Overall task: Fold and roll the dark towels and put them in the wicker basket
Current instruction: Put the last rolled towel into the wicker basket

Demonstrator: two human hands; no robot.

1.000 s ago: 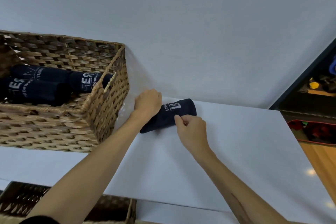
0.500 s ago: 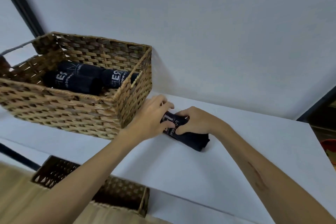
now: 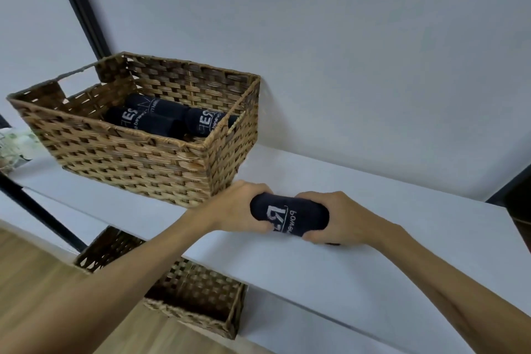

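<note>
**Both hands grip a rolled towel beside the basket**

The left hand (image 3: 238, 207) and right hand (image 3: 336, 218) each curl around an end of a rolled dark towel (image 3: 288, 217), holding it just above the white table (image 3: 373, 276). Just to the left stands the wicker basket (image 3: 138, 158), with three rolled towels (image 3: 161, 121) lying inside. A second woven basket (image 3: 195, 302) sits lower, under the table's edge.

Plain pale grey-white wall (image 3: 359, 52) behind everything, with a dark vertical frame strip (image 3: 77, 3) running up it on the left. White flat tabletop (image 3: 330, 276) in front, light wooden plank floor (image 3: 31, 264) below, and a second darker woven basket (image 3: 198, 299) sitting down there under the table edge.
</note>
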